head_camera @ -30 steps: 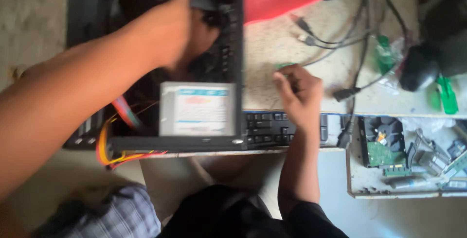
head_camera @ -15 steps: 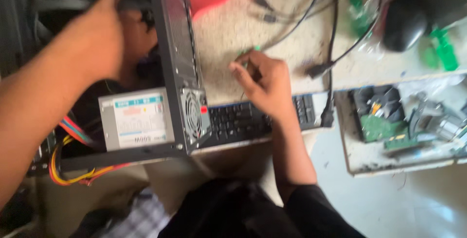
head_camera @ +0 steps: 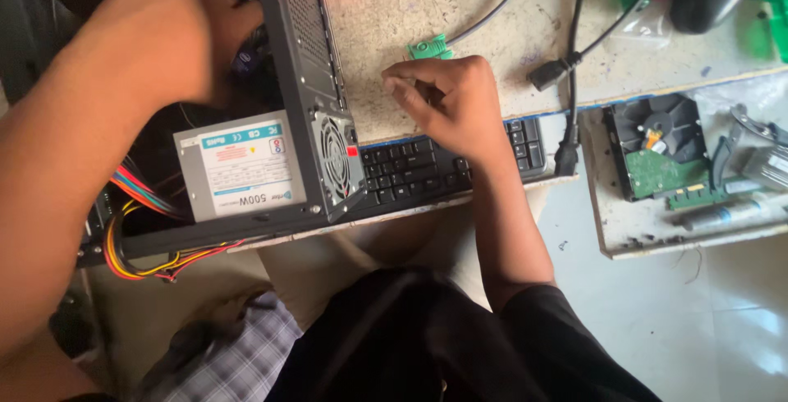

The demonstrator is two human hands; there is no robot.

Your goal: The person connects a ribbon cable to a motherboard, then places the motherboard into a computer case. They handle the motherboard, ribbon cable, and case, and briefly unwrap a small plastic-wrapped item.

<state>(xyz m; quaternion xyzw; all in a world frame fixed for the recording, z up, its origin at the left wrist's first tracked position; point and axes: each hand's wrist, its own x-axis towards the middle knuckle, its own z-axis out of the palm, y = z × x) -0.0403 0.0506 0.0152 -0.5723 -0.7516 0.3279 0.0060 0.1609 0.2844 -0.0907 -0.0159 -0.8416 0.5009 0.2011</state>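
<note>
Fingers [head_camera: 406,90] of the right hand [head_camera: 455,106] curl together over the desk [head_camera: 492,49], while the left hand [head_camera: 176,36] reaches into the open computer case [head_camera: 304,82].

Whether the right fingers pinch anything I cannot tell; they are bunched close, just beside a small green circuit card [head_camera: 431,47] that lies on the desk and partly over a black keyboard [head_camera: 410,168]. The left hand's fingers are hidden inside the case, so their state cannot be told. By the look of it, the work is on the case's insides, and any next move there would call for a steady case and a clear view past the bundled coloured wires [head_camera: 131,229]. The case holds a grey power supply [head_camera: 242,168] with its fan at the near corner. To the right, a shallow tray [head_camera: 611,238] holds a bare hard drive [head_camera: 657,156] and loose metal parts.
</note>
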